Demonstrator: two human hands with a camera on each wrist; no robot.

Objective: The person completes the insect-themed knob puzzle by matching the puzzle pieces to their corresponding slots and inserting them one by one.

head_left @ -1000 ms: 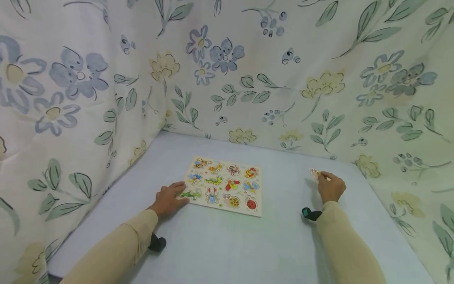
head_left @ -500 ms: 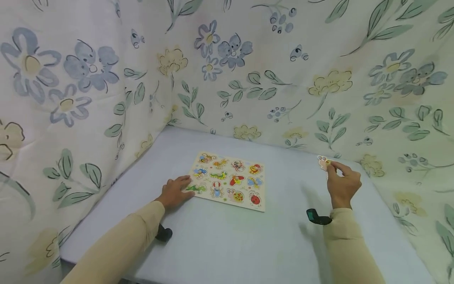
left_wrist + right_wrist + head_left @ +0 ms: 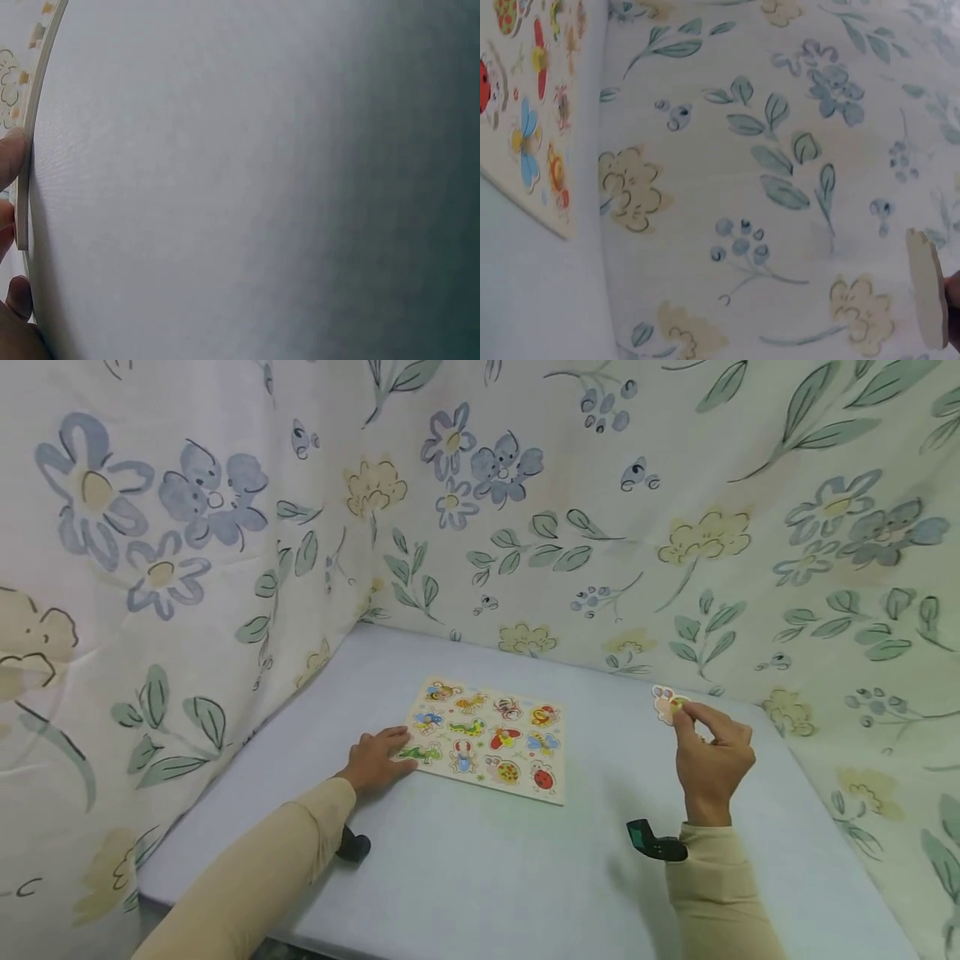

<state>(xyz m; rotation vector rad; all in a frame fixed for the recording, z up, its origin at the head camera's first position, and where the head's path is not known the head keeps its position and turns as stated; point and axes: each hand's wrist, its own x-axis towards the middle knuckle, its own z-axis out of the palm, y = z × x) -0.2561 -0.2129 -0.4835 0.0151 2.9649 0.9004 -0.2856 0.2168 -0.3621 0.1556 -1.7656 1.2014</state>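
A wooden insect peg puzzle board (image 3: 525, 789) lies flat on the table, with several colourful insects across it. My left hand (image 3: 377, 763) rests at its near left corner, fingertips on the board's edge; the left wrist view catches only some fingers (image 3: 10, 156) there. To the right of the board, my right hand (image 3: 712, 756) is raised and pinches a puzzle piece (image 3: 663, 703) with a pink head and a yellow-green body. The right wrist view shows the plain wooden back of this puzzle piece (image 3: 928, 289); most of the hand is out of that frame.
A pale cloth covers the table (image 3: 480, 868). Floral curtains (image 3: 555, 485) hang along the back and both sides. Black wrist mounts (image 3: 656, 843) stick out by both sleeves. The table's near edge shows at lower left.
My right hand has lifted the puzzle piece off the table, then shifted slightly left, turning the piece's face more into view. The left hand stays on the board. The head view has shifted slightly.
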